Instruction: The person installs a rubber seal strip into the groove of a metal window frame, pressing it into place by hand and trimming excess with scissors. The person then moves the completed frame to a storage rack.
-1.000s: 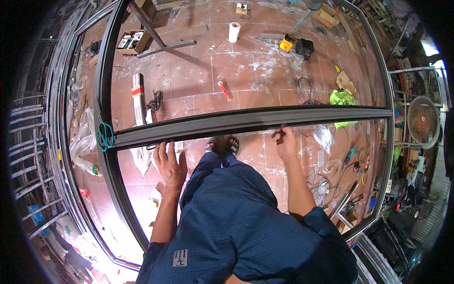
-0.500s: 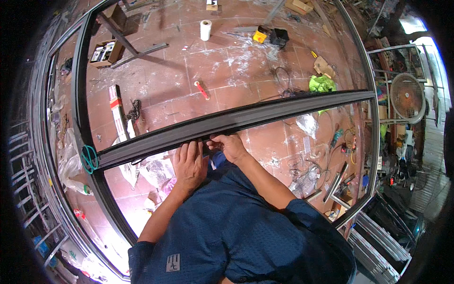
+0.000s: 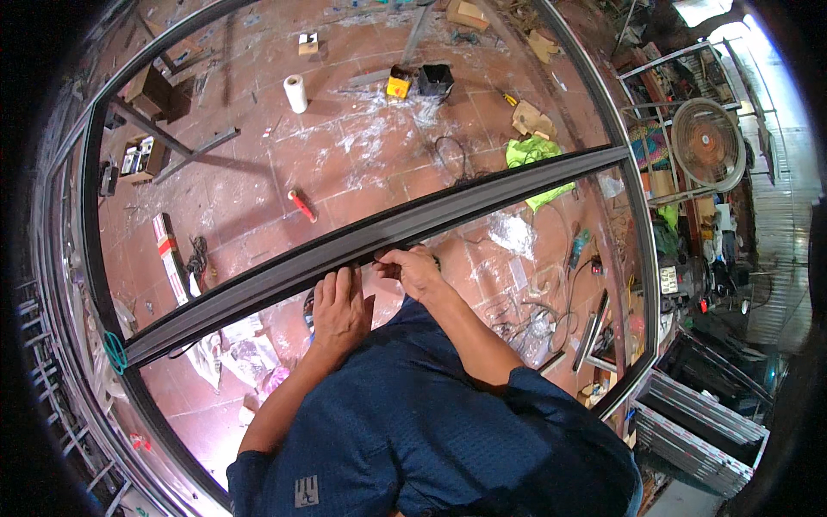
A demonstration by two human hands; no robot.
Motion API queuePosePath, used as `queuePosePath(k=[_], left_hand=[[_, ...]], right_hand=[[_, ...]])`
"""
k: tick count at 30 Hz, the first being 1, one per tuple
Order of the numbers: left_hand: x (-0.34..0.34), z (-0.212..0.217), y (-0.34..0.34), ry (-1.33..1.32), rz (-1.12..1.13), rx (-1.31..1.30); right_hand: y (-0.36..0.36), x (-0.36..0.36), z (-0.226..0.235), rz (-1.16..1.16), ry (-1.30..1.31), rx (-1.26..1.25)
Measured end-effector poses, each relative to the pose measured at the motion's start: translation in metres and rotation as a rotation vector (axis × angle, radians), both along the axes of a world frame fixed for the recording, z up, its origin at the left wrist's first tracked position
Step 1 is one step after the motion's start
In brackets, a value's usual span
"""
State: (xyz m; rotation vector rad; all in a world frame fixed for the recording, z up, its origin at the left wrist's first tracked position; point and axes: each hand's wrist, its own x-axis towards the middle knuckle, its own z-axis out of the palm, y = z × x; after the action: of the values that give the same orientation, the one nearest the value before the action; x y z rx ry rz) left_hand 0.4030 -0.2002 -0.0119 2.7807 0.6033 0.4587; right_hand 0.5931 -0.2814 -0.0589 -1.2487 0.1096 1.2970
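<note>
A dark grey metal crossbar (image 3: pixel 284 270) with black edges runs slanting across a large rectangular frame (image 3: pixel 93 215) in front of me. My left hand (image 3: pixel 342 308) has its fingers stretched side by side, their tips against the bar's near edge. Just right of it, my right hand (image 3: pixel 411 270) pinches at the same edge with thumb and forefinger. Whatever lies in that pinch is too small to make out. Near the bar's left end, a thin black loop (image 3: pixel 179 351) hangs below the edge, and a teal cord (image 3: pixel 115 351) is looped by the frame's side.
On the tiled floor beyond lie a red-handled tool (image 3: pixel 301 204), a white roll (image 3: pixel 295 93), a yellow container (image 3: pixel 398 84), a black bucket (image 3: pixel 436 79) and a long white box (image 3: pixel 170 257). A round fan (image 3: pixel 708 143) stands at right, above stacked metal profiles (image 3: pixel 698 422).
Both hands have shifted right along the crossbar, still at its near edge. My view has moved too, so the frame and floor items sit further left.
</note>
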Motion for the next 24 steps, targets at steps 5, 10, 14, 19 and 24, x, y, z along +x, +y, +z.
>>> queuePosePath(k=[5,10,14,19,24], left_hand=[[0.101,0.011,-0.050,0.061,0.056,0.014],[0.177,0.013,-0.086,0.085,0.057,0.022],[0.221,0.018,-0.110,0.201,0.047,-0.022],[0.264,0.031,-0.125,0.178,-0.059,0.055],[0.309,0.041,-0.136,0.254,-0.154,0.020]], right_hand=[[-0.052,0.109,-0.012,-0.003,-0.024,0.027],[-0.103,0.225,0.007,-0.076,-0.106,-0.049],[-0.152,0.309,-0.009,-0.215,-0.115,0.039],[-0.201,0.399,0.028,-0.309,-0.519,-0.245],[-0.242,0.477,0.034,-0.080,-0.997,-0.591]])
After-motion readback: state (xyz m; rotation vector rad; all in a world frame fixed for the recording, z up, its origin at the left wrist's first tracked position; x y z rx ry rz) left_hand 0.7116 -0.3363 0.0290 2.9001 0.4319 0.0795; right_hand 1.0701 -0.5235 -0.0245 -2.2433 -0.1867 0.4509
